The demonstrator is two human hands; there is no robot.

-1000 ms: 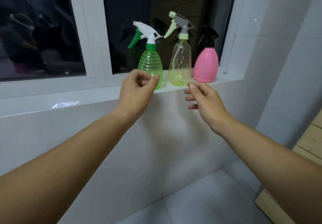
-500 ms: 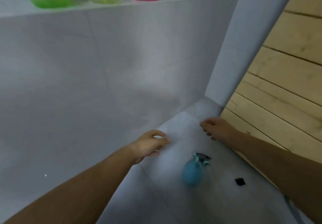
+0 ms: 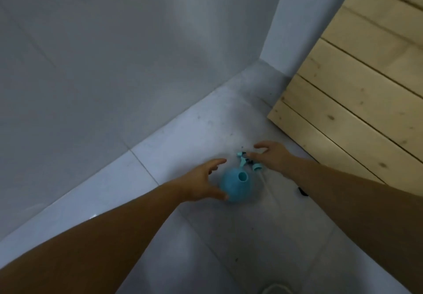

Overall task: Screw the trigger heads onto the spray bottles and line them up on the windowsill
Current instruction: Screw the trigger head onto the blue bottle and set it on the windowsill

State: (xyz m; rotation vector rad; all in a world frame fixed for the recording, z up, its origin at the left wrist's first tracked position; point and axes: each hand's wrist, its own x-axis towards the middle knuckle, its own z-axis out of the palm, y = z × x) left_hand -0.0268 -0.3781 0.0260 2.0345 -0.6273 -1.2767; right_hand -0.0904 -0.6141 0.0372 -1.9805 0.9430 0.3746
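Blue plastic spray bottle [image 3: 235, 186] stands upright on the pale tiled floor [image 3: 229, 248], its neck open and uncapped, near the corner where the grey wall [image 3: 114, 53] meets wooden planks [image 3: 354, 110]. The left hand [image 3: 203, 183] curves around the bottle's left side, fingers spread, thumb touching its base. Just beyond the bottle lies the blue trigger head [image 3: 248, 161]. The right hand [image 3: 272, 156] reaches over it, fingers open, fingertips touching it.
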